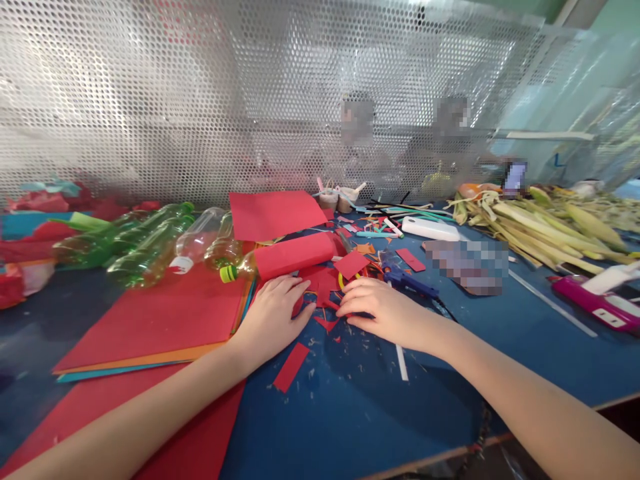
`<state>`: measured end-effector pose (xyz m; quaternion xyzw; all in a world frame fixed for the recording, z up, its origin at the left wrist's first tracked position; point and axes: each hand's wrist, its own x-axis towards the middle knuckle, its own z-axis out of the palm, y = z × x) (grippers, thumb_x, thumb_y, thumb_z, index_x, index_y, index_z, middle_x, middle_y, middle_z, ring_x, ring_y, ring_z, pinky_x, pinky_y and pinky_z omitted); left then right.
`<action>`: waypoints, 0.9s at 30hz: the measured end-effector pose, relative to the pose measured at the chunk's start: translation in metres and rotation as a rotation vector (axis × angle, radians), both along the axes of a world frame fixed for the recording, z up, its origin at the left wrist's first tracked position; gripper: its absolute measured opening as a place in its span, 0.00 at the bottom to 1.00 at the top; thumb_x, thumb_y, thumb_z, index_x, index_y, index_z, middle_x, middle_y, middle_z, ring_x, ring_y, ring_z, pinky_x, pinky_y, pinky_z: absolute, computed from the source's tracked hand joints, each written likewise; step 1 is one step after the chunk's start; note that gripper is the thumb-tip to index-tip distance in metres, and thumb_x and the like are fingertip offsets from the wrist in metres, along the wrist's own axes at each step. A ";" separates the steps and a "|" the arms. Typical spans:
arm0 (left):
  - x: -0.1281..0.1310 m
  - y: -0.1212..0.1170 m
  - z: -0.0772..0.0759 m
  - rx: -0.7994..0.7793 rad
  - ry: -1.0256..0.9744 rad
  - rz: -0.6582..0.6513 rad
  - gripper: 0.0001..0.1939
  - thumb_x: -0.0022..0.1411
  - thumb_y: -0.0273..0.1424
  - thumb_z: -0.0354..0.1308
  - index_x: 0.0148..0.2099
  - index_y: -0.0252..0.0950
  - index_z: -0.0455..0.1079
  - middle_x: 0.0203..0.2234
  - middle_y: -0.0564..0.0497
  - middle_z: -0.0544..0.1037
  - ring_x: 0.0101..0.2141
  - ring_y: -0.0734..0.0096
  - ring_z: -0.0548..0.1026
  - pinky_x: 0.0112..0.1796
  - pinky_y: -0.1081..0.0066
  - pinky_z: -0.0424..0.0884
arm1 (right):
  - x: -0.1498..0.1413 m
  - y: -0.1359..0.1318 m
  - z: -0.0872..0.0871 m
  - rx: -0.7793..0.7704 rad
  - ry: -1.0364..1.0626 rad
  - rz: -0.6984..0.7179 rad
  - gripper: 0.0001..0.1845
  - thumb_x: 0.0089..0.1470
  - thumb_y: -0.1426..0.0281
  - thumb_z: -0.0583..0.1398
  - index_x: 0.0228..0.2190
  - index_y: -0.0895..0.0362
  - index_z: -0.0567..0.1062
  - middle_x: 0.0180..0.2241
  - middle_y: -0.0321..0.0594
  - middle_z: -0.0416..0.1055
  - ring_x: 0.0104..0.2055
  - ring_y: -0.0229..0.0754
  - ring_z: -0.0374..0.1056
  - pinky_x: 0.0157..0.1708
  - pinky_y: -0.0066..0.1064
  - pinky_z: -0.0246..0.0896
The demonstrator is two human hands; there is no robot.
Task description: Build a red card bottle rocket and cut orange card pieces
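My left hand (273, 313) rests palm down beside a pile of red paper scraps (323, 283), thumb apart from the fingers. Just beyond it lies a plastic bottle wrapped in red paper (297, 255), its yellow cap (229, 273) pointing left. My right hand (377, 310) reaches over the right side of the scraps, its fingers loosely spread near a yellow ring (341, 281). A blue glue gun (411, 283) lies just past that hand. A red paper strip (292, 367) lies on the blue table between my forearms. What lies under the fingertips is partly hidden.
Stacked coloured paper sheets (165, 320) lie at left, with green and clear plastic bottles (150, 257) behind. Corn husks (535, 227) and a magenta tool (595, 303) are at right. A perforated metal screen (280, 100) stands behind the table, with people beyond it.
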<state>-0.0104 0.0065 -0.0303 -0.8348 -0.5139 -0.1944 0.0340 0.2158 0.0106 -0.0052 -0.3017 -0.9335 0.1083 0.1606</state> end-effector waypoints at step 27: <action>0.000 0.003 0.019 0.082 -0.624 0.110 0.11 0.64 0.36 0.49 0.38 0.40 0.72 0.37 0.49 0.79 0.41 0.62 0.74 0.46 0.64 0.68 | 0.000 0.002 0.004 -0.105 0.526 -0.338 0.09 0.53 0.75 0.58 0.37 0.55 0.71 0.35 0.41 0.72 0.36 0.40 0.72 0.36 0.34 0.74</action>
